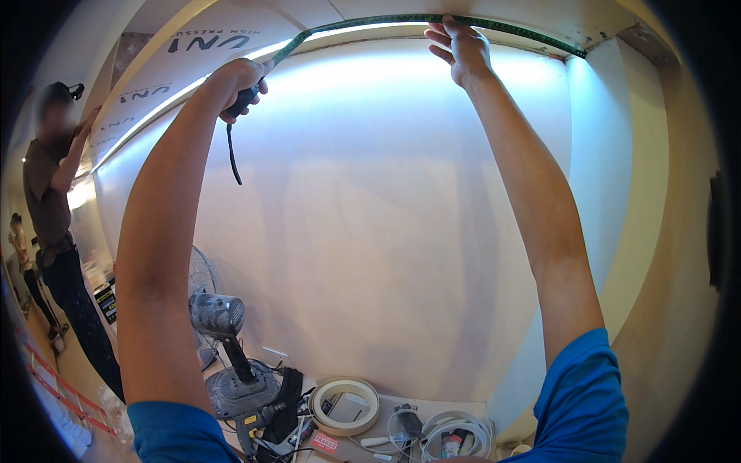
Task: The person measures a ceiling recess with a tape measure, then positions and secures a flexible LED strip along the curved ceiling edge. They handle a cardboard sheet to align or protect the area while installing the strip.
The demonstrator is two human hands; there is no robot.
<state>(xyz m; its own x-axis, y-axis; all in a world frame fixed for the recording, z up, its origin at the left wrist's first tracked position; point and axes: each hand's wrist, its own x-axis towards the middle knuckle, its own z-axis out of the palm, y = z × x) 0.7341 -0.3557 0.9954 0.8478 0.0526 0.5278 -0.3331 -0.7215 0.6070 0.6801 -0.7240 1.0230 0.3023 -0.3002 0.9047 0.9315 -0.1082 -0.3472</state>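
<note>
Both my arms reach up to the top of a white wall panel [370,201]. My left hand [241,86] is closed around the dark case of a tape measure, and its black wrist strap [231,158] dangles below. The green tape blade [370,21] runs right from that hand along the joint under the ceiling, as far as the corner. My right hand [461,48] presses its fingers on the blade near the middle of its span.
Below, a surface holds a power tool [235,378], a roll of white tape [346,405], coiled white cable [455,428] and small items. A fan [202,278] stands at the left. Another person [54,193] at the far left reaches up to the ceiling panel.
</note>
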